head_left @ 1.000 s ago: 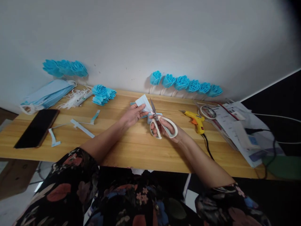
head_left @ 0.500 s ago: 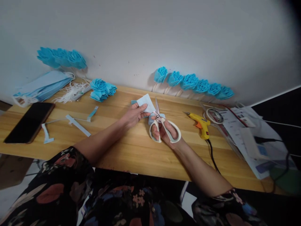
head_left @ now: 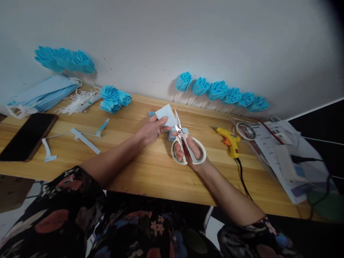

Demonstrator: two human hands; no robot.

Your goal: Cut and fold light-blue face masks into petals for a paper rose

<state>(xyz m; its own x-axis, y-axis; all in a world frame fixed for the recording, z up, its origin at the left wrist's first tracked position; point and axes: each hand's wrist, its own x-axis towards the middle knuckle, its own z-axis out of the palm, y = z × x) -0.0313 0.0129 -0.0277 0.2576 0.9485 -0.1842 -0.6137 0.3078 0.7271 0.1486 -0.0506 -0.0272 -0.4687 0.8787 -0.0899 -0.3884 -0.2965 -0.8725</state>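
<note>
Between the thumb and fingers of my left hand (head_left: 153, 129) is a pale blue square piece (head_left: 166, 113), its right corner beside the blades. My right hand (head_left: 191, 150) grips white-handled scissors (head_left: 178, 123), thumb and fingers through the loops, tips pointing up and away. The blades look nearly closed, at the edge of the square; whether they touch it I cannot tell. Behind the scissors, partly covered, a small stack of light blue pieces (head_left: 173, 135) lies on the wooden table (head_left: 150, 168). A teal scrap (head_left: 152, 114) shows behind my left hand.
Blue flowers on stems (head_left: 217, 91) lean along the wall, with another bunch (head_left: 111, 98) at left. Face masks (head_left: 48, 93), white ear loops (head_left: 80, 100), a phone (head_left: 28, 136) and cut strips (head_left: 85, 140) lie left. A yellow glue gun (head_left: 229, 139) and tape roll (head_left: 245, 131) lie right.
The scissor blades have come closer together and the handles' angle has shifted slightly. My left hand still holds the square. The whole view has shifted a little.
</note>
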